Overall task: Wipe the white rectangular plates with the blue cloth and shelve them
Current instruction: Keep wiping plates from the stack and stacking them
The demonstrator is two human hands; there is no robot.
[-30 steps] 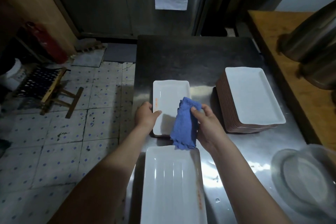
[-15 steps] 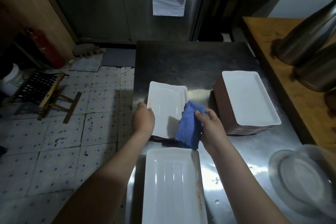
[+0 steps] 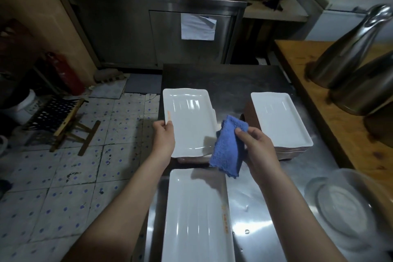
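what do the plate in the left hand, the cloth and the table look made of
The held plate looks like glazed white ceramic, perhaps melamine: glossy streaked highlights. The cloth looks like blue terry or microfibre: nubby pile, limp drape. The table looks like brushed stainless steel: grey, smeared reflections.

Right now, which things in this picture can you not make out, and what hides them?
Head view only:
- Held plate: near right corner hidden behind the blue cloth.
- Whatever lies under the held plate: mostly covered by it.
- Long plate: near end cut off by the bottom edge; its orange print is too small to read.
- Plate stack: layers too thin and dark to count.
- Glass dishes: blurred, their number unclear.
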